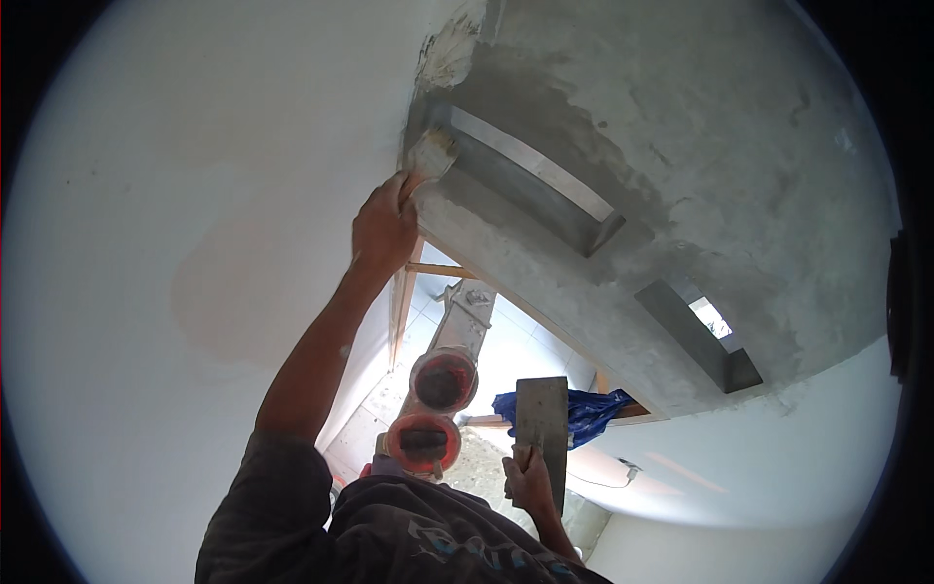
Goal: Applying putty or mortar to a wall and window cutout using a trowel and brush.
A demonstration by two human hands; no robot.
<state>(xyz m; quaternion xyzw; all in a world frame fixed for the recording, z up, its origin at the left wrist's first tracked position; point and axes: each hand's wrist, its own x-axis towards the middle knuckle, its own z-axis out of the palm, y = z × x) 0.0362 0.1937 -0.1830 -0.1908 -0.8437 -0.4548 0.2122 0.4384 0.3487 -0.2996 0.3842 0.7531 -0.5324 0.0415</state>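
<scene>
My left hand (383,228) is raised and grips the wooden handle of a flat paintbrush (432,155). The bristles are at the left end of a long slot-shaped opening (522,186) in the grey cement-plastered wall (700,146), beside the corner with a white wall (241,146). Damp-looking darker plaster surrounds this slot and a second, smaller opening (682,332) lower right. Whether the bristles touch the plaster is hard to tell. Held low near my chest, a rectangular plastering trowel (541,416) is in my right hand (530,483), its flat blade pointing up.
Below me, two reddish buckets (471,379) (454,439) stand on or by a dirty plank (463,321); one holds dark material. A wood-framed opening (441,270) lies under the plastered wall. Blue plastic sheeting (598,416) hangs behind the trowel. A wired fitting (630,471) sticks out at right.
</scene>
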